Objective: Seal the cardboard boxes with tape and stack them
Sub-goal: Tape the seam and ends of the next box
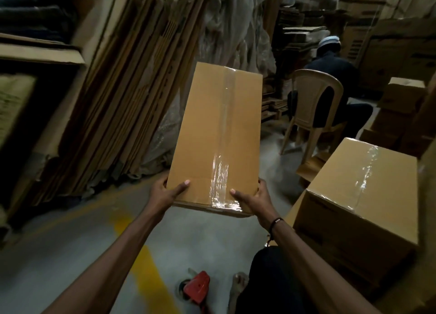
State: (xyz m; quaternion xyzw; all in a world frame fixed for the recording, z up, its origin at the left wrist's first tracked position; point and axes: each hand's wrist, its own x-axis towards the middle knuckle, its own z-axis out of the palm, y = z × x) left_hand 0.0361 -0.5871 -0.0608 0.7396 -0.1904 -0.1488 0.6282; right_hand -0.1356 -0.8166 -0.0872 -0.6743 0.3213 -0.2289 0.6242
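Both hands, left hand (168,192) and right hand (253,199), grip the taped box (215,136) at its six-o'clock corners (stiff, seemingly light, slick along the tape).

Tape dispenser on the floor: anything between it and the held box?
Head view: only bare grey floor between the red tape dispenser and the held box; a yellow floor stripe runs just left.
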